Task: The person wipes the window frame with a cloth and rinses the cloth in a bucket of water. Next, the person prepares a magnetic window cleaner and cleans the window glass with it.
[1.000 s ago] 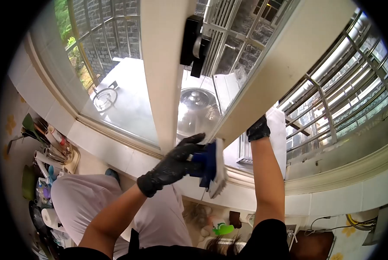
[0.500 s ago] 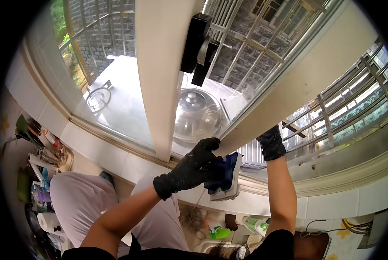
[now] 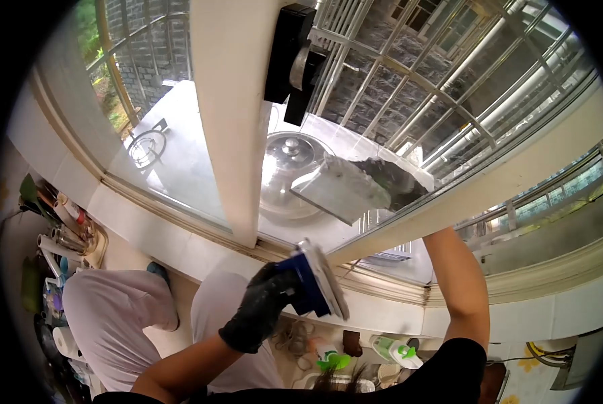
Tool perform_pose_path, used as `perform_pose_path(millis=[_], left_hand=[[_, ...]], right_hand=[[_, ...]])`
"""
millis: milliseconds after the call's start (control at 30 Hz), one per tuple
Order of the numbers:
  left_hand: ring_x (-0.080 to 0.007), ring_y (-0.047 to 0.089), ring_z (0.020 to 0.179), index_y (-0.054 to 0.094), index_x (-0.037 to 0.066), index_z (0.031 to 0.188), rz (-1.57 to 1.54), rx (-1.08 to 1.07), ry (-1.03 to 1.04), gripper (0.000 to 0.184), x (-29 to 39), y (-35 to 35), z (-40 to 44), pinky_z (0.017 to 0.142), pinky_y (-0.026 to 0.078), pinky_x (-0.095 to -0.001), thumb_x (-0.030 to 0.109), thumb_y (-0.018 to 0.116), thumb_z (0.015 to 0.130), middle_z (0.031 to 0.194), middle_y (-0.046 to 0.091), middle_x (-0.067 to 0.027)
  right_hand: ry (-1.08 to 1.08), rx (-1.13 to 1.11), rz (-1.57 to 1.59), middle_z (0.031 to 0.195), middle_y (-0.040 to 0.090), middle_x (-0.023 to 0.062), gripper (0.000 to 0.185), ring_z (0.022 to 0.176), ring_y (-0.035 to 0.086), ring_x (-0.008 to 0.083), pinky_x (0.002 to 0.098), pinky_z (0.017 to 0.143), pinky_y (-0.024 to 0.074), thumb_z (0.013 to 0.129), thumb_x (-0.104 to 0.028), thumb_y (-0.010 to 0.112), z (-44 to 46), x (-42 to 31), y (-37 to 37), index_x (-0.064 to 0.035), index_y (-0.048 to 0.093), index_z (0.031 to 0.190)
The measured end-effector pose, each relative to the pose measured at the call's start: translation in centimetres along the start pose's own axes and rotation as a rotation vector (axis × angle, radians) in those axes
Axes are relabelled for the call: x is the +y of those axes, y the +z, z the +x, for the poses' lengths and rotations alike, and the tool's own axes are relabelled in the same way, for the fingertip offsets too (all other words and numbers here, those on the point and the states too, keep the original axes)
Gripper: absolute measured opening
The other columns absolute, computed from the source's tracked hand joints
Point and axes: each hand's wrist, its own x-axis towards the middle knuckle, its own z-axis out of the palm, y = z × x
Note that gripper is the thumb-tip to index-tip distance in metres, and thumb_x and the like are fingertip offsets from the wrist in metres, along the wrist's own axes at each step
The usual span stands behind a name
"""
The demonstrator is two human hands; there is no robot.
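Note:
My left hand (image 3: 261,306), in a black glove, is closed around a blue-and-white block with a pale pad, which looks like one half of a double-sided window cleaner (image 3: 313,279). It is held in front of the sash's lower edge, apart from the glass. My right arm reaches around the open window sash (image 3: 517,175). Through the pane, my black-gloved right hand (image 3: 404,182) shows behind a flat whitish pad (image 3: 342,192), gripping it at or near the outer side of the glass. Its fingers are partly hidden by the pad.
A black latch (image 3: 291,60) is fixed on the window post (image 3: 230,128). Outside are a lidded metal pot (image 3: 288,178), a wire ring (image 3: 146,148) and metal bars (image 3: 436,94). Below the tiled sill (image 3: 160,229) lie bottles (image 3: 395,351) and a sink area. Jars and bottles (image 3: 69,239) stand at left.
My right hand has moved behind the pane and now shows through it with the whitish pad. My left hand has drawn down and left with the blue-and-white half. The sash appears swung further outward.

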Motion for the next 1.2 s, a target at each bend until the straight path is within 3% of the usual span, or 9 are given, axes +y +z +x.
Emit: perform_pose_path(millis=[67,200,400,500,567,867,1100,1167,1200], left_hand=[[-0.0189,0.059,0.096,0.050,0.007,0.114,-0.020,0.153,0.215,0.028,-0.7,-1.2,-0.5,0.087,0.049,-0.0309,0.006,0.057,0.088,0.104,0.057,-0.0047],[-0.0150,0.057,0.098,0.050,0.010,0.110,-0.279,0.128,0.357,0.020,0.8,0.6,0.4,0.085,0.049,-0.0291,0.010,0.055,0.091,0.102,0.057,-0.0024],[-0.0111,0.055,0.086,0.052,0.014,0.101,-0.377,0.275,0.378,0.013,1.6,2.7,4.1,0.081,0.049,-0.0281,0.016,0.059,0.090,0.095,0.056,0.0010],[-0.0104,0.054,0.086,0.052,0.016,0.101,-0.276,0.365,0.383,0.015,1.9,3.0,4.2,0.077,0.048,-0.0298,0.021,0.061,0.089,0.093,0.055,0.0017],[-0.0103,0.054,0.086,0.051,0.016,0.101,-0.238,0.382,0.363,0.016,2.1,2.9,4.3,0.077,0.048,-0.0296,0.021,0.061,0.089,0.092,0.055,0.0018],[-0.0113,0.056,0.088,0.048,0.013,0.106,-0.080,0.371,0.355,0.026,2.6,3.3,4.6,0.079,0.050,-0.0299,0.026,0.063,0.089,0.097,0.055,-0.0016],[-0.0129,0.057,0.088,0.049,0.014,0.108,-0.012,0.364,0.386,0.026,2.1,4.0,4.7,0.076,0.050,-0.0318,0.025,0.063,0.089,0.097,0.058,-0.0004],[-0.0129,0.057,0.088,0.048,0.014,0.107,0.020,0.314,0.382,0.025,0.8,5.8,4.7,0.076,0.050,-0.0319,0.025,0.062,0.089,0.096,0.057,-0.0005],[-0.0129,0.057,0.088,0.048,0.014,0.106,0.052,0.263,0.379,0.024,0.3,6.5,4.7,0.075,0.050,-0.0320,0.024,0.062,0.089,0.096,0.057,-0.0007]], right_hand=[[0.062,-0.204,0.071,0.134,0.048,0.0171,0.044,0.122,0.047,0.0209,0.0307,0.103,0.0395,0.095,-0.032,0.049,-0.7,-0.8,0.7,-0.0011,0.052,0.126],[0.050,0.064,0.292,0.122,0.057,0.0135,0.034,0.113,0.053,0.0185,0.0296,0.099,0.0432,0.091,-0.025,0.057,-2.0,1.7,-2.8,-0.0016,0.059,0.116],[0.116,0.163,0.138,0.119,0.059,0.0109,0.036,0.110,0.055,0.0172,0.0277,0.094,0.0469,0.089,-0.024,0.060,-2.3,0.2,-0.6,-0.0017,0.058,0.117],[0.087,0.196,-0.385,0.119,0.059,0.0112,0.039,0.108,0.056,0.0176,0.0267,0.092,0.0483,0.090,-0.022,0.057,-2.2,0.1,-0.2,-0.0004,0.055,0.122],[0.217,0.167,0.281,0.117,0.060,0.0114,0.039,0.104,0.058,0.0187,0.0274,0.089,0.0499,0.091,-0.015,0.055,-2.0,-1.2,1.2,0.0017,0.051,0.126],[-0.019,-0.027,-0.700,0.113,0.061,0.0132,0.041,0.109,0.055,0.0191,0.0306,0.097,0.0444,0.089,-0.008,0.055,-1.1,0.8,-2.2,-0.0001,0.051,0.129],[0.153,0.047,-0.912,0.122,0.057,0.0160,0.033,0.116,0.052,0.0204,0.0304,0.101,0.0397,0.090,-0.011,0.054,-1.0,-2.7,3.0,0.0010,0.057,0.121],[-0.182,-0.383,0.127,0.124,0.056,0.0178,0.030,0.117,0.052,0.0215,0.0307,0.102,0.0391,0.090,-0.010,0.053,-0.5,0.3,0.2,0.0015,0.058,0.118],[-0.181,-0.387,0.124,0.124,0.056,0.0178,0.030,0.117,0.052,0.0215,0.0307,0.102,0.0391,0.090,-0.010,0.053,-0.4,0.7,-0.1,0.0015,0.058,0.118]])
